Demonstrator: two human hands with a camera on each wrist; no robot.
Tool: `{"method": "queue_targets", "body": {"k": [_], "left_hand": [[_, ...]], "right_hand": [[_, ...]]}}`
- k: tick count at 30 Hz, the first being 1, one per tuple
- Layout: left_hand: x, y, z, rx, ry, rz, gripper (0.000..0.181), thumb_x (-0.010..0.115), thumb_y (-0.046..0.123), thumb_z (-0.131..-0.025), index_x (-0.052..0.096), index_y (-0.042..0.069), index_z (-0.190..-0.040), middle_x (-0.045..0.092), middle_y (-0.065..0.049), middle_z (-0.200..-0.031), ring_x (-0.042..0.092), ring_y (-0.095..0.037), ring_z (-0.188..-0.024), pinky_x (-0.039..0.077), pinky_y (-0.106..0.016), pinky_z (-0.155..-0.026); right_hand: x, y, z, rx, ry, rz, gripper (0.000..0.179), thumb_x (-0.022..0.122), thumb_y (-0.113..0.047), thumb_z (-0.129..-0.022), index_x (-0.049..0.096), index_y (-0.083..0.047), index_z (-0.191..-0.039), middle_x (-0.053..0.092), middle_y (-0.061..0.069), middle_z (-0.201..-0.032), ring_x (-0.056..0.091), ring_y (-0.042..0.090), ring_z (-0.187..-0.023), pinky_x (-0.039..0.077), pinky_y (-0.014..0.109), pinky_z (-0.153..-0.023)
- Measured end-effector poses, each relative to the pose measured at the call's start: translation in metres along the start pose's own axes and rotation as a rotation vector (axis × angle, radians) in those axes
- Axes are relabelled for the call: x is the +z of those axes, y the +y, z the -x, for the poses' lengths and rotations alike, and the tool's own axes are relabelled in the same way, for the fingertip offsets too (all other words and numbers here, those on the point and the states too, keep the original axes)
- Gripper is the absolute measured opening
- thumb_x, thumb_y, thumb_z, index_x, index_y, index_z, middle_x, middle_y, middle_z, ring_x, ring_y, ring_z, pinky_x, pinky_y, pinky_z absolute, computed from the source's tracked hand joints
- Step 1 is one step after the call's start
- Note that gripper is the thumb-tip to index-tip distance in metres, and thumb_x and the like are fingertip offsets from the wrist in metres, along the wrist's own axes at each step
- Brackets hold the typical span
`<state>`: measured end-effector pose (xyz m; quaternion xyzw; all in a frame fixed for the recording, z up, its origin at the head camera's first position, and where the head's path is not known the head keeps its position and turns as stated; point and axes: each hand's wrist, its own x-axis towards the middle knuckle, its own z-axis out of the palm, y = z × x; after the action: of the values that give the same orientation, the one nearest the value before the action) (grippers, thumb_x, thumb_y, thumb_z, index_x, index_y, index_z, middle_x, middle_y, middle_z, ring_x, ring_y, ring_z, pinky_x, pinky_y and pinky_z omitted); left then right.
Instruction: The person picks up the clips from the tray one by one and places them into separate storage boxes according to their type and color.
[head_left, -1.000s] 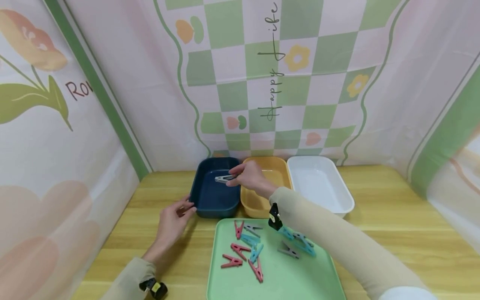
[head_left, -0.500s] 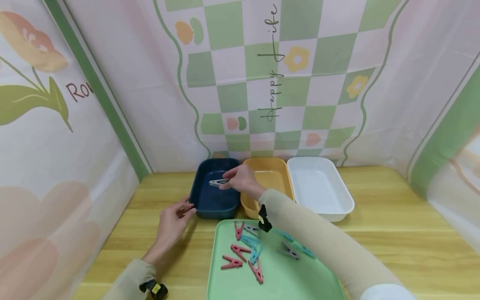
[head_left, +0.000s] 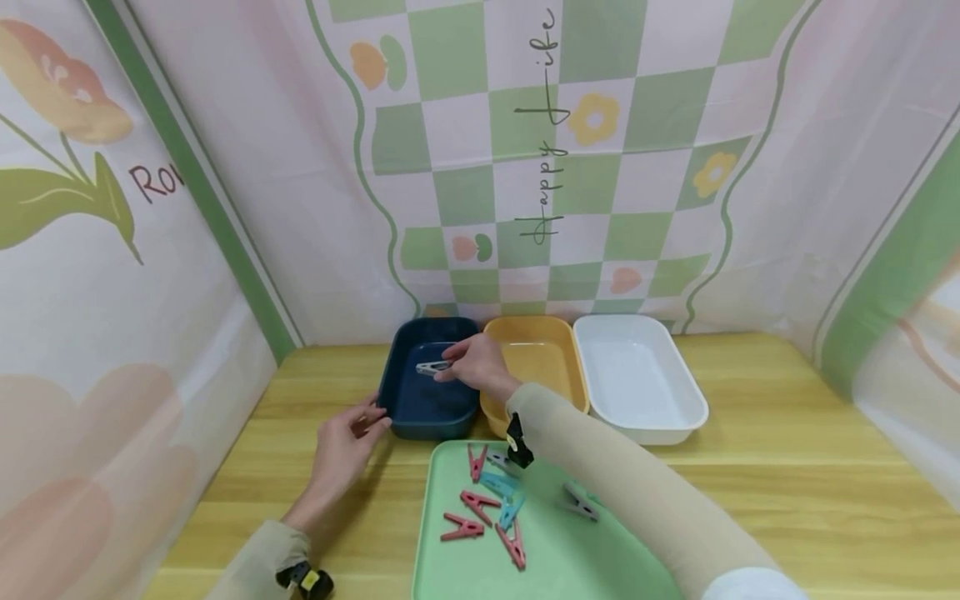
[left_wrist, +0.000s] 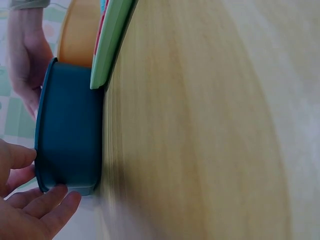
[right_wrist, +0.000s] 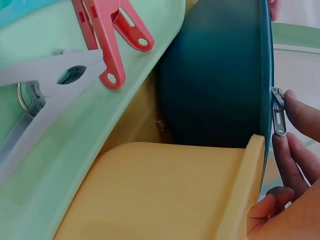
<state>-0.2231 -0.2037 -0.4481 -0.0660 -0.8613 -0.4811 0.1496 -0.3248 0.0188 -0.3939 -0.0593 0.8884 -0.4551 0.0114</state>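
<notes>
My right hand [head_left: 480, 367] pinches a grey clothespin [head_left: 431, 367] between thumb and fingertips over the dark blue bin [head_left: 427, 430]. In the right wrist view, the clothespin [right_wrist: 278, 112] shows just past the bin's rim. At that bin's front left corner is my left hand [head_left: 345, 446], its fingertips touching the rim and outer wall. The left wrist view shows its fingers [left_wrist: 47, 206] spread and lightly bent against the bin. Nearer me, the green tray [head_left: 423, 542] holds red clothespins [head_left: 477, 505], blue clothespins [head_left: 499, 484] and a grey clothespin [head_left: 580, 503]; the right sleeve hides part of it.
A yellow bin [head_left: 551, 332] stands against the blue bin's right side, with a white bin [head_left: 645, 436] beyond it. All sit on a wooden table [head_left: 780, 417], before a patterned curtain [head_left: 525, 167]. The right forearm crosses above the green tray.
My right hand has shifted slightly left and nearer, carrying the grey clothespin further over the blue bin. The left hand stays at the bin's corner.
</notes>
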Motion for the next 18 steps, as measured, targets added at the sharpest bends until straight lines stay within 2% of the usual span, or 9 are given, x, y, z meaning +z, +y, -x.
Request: {"method": "queue_targets", "body": {"k": [8, 13, 18], "left_hand": [[-0.001, -0.001, 0.002, 0.01, 0.0, -0.011, 0.019, 0.071, 0.014, -0.087, 0.071, 0.005, -0.104, 0.058, -0.004, -0.13, 0.063, -0.018, -0.103, 0.054, -0.024, -0.079], [0.0, -0.002, 0.003, 0.009, -0.002, -0.022, 0.019, 0.071, 0.016, -0.087, 0.071, 0.007, -0.105, 0.058, -0.002, -0.13, 0.064, -0.016, -0.101, 0.054, -0.023, -0.078], [0.001, -0.002, 0.001, 0.013, 0.009, -0.01, 0.02, 0.071, 0.014, -0.087, 0.071, 0.005, -0.105, 0.058, -0.003, -0.13, 0.063, -0.017, -0.103, 0.054, -0.024, -0.079]], "right_hand": [[0.001, -0.002, 0.004, -0.013, 0.005, -0.04, 0.038, 0.088, -0.023, -0.066, 0.074, -0.008, -0.097, 0.07, -0.001, -0.09, 0.06, 0.015, -0.084, 0.053, 0.029, -0.075], [-0.008, -0.007, 0.014, -0.028, 0.014, -0.079, 0.031, 0.085, -0.021, -0.071, 0.074, -0.008, -0.097, 0.068, -0.002, -0.085, 0.06, 0.016, -0.081, 0.054, 0.029, -0.074], [-0.023, -0.009, 0.031, -0.054, -0.017, -0.099, 0.023, 0.084, -0.02, -0.073, 0.074, -0.012, -0.092, 0.067, -0.003, -0.08, 0.061, 0.015, -0.078, 0.054, 0.029, -0.071]]}}
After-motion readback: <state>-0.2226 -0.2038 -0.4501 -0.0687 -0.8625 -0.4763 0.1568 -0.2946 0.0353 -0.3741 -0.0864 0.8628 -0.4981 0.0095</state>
